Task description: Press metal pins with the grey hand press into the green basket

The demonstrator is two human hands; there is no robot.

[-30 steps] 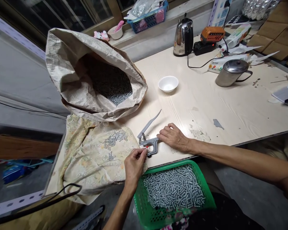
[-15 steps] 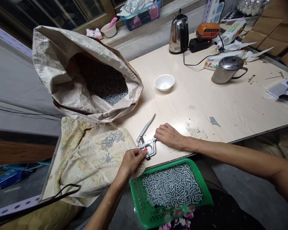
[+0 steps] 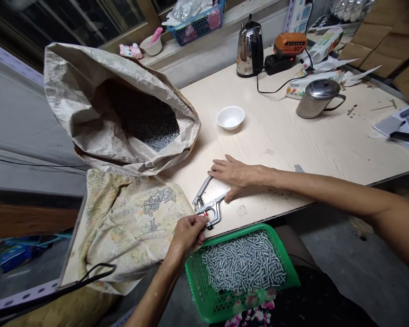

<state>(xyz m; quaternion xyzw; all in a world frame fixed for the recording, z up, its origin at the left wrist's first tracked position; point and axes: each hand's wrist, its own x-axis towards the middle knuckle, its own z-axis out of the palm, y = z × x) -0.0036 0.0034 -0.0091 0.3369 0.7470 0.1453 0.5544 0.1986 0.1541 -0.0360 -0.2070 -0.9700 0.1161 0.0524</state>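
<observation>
Grey hand pliers (image 3: 216, 206) with a spring and a small red part at the jaw lie on the table's near edge, handles spread apart. My left hand (image 3: 188, 232) is closed in a pinch at the jaw end; what its fingertips hold is too small to make out. My right hand (image 3: 235, 175) is open over the handle ends, fingers stretched near the upper handle's tip and thumb by the lower one. Just below sits a green basket (image 3: 192, 277) full of small ridged metal pieces (image 3: 243, 263). More metal pieces (image 3: 157, 200) lie loose on the patterned cloth (image 3: 122, 245).
A big woven sack (image 3: 71, 91) of metal pieces leans at the left. A white bowl (image 3: 231, 117) stands mid-table. Further back are a kettle (image 3: 248, 50), an orange battery on a charger (image 3: 289, 44) and a lidded steel mug (image 3: 315, 102). Cardboard boxes (image 3: 378, 41) stand at the right.
My right hand has opened from a curl at the lower handle's end and spread across both handle ends. My left hand stays pinched at the jaw. The view has shifted slightly.
</observation>
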